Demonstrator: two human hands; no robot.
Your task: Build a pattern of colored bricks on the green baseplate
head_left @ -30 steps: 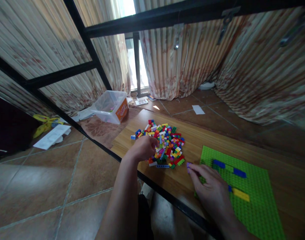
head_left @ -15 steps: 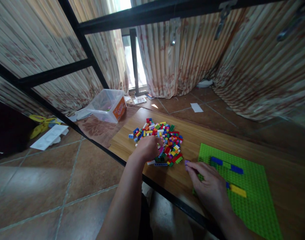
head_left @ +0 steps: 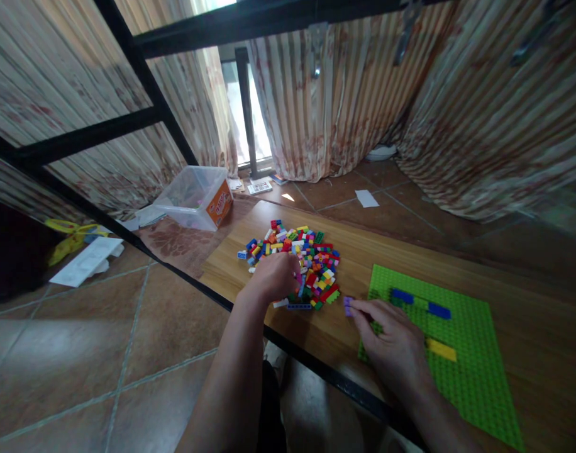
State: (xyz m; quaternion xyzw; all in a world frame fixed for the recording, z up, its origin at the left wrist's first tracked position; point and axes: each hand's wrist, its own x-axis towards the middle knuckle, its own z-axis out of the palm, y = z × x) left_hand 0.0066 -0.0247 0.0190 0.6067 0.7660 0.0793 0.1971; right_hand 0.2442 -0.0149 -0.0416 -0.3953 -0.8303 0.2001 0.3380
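Observation:
My right hand [head_left: 395, 336] pinches a purple toy brick [head_left: 348, 306] between thumb and fingertips, just left of the green baseplate [head_left: 476, 365]. On that plate sit blue bricks [head_left: 439, 311] in a row with a green one between them, and nearer me a yellow brick [head_left: 441, 349]. My left hand [head_left: 276, 277] reaches into the heap of mixed toy bricks [head_left: 316, 258]. Its fingers are curled down among the pieces, and their tips are hidden, so I cannot make out what they grip. A long dark blue brick [head_left: 299, 307] lies at the heap's near edge.
The wooden board [head_left: 250, 226] carries heap and baseplate. A black metal bar [head_left: 316, 371] runs along its near side. A clear plastic bin [head_left: 188, 201] with an orange label stands on the floor beyond, near patterned curtains [head_left: 297, 119]. White foam [head_left: 87, 259] lies at left.
The purple brick has turned in my right fingertips and more of it shows. My left hand stays in the heap, its fingers slightly shifted. The whole view has drifted a little.

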